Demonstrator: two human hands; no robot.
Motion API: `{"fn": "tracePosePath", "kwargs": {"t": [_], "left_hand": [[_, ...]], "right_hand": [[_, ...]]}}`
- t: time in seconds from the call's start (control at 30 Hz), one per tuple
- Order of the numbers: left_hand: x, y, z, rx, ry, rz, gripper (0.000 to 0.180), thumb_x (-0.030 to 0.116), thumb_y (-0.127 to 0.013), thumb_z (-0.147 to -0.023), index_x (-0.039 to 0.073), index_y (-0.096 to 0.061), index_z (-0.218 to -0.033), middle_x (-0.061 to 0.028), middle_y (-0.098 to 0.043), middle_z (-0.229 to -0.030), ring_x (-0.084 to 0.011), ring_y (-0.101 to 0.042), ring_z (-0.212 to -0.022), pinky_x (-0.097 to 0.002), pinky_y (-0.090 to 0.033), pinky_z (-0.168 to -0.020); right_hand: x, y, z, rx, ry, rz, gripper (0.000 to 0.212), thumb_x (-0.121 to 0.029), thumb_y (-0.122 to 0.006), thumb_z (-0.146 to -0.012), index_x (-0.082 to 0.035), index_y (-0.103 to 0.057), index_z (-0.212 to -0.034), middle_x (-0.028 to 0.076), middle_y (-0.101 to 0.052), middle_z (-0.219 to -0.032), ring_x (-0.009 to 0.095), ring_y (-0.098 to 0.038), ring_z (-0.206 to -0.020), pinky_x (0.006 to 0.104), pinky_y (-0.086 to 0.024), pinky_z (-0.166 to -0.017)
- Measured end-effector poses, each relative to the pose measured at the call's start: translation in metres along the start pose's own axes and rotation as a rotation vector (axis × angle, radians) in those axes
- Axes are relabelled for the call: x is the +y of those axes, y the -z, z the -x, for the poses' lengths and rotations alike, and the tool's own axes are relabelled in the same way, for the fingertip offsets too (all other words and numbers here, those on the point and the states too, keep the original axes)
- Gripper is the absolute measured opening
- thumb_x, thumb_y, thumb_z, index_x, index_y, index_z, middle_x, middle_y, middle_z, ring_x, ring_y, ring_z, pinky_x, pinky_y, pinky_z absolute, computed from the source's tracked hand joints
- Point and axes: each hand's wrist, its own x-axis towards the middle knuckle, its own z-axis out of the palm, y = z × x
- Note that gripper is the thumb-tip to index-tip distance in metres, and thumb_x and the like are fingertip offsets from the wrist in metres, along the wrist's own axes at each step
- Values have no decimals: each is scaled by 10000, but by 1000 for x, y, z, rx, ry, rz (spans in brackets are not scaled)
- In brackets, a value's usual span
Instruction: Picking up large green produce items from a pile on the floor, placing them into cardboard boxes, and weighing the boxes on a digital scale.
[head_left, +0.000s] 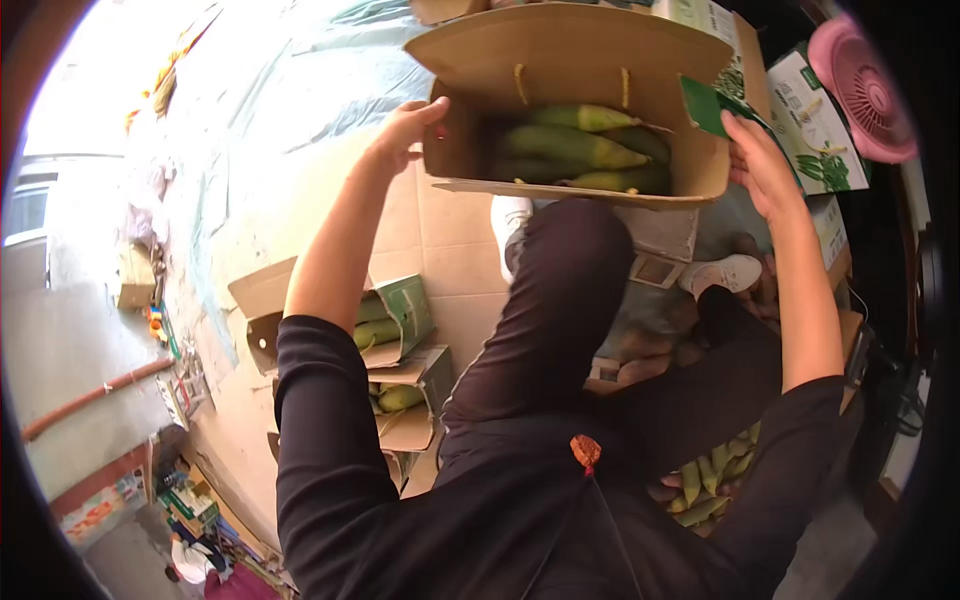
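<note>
An open cardboard carton (575,60) with two yellow rope handles is held up in front of my knee. Several long green radishes (590,148) with paler tips lie in it. My left hand (405,132) grips the carton's left side, thumb over the edge. On the right side, my right hand (762,168) holds the carton by its end wall, thumb against a green flap (703,106). The fingers of the right hand are partly hidden behind the cardboard.
To my left stand open cartons (408,305) with green radishes inside. A heap of green radishes (712,475) lies at lower right. Printed boxes (825,140) and a pink fan (862,88) stand at far right. Flattened cardboard (455,245) covers the floor.
</note>
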Motion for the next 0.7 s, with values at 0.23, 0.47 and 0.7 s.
{"fn": "tracePosePath", "kwargs": {"t": [0.23,0.47,0.7], "left_hand": [[-93,139,23,364,110,66,720,523,-648,-800,139,-383,-1348,-12,-480,-1297,-166,-470,-1151,-488,-296,-985],[-238,286,96,474,199,-164,357,447,-607,-853,105,-610,-753,34,-492,-645,-99,-437,-630,-310,-350,-590],[-292,309,113,543,652,-538,691,411,-680,-812,-5,-444,-1311,-133,-576,-1174,-266,-543,-1066,-413,-456,-858]], "right_hand": [[-2,-172,-71,-66,-1,206,494,-420,-638,-815,12,-628,-1053,98,-618,-954,205,-556,-846,390,-453,-719],[46,-359,-76,-209,-156,155,1100,-364,-778,-654,117,-127,-1397,240,-421,-1340,264,-457,-1202,360,-422,-957],[108,-397,-50,-413,-480,129,779,-245,-740,-714,51,-286,-1274,208,-523,-1166,293,-589,-940,416,-556,-617]]}}
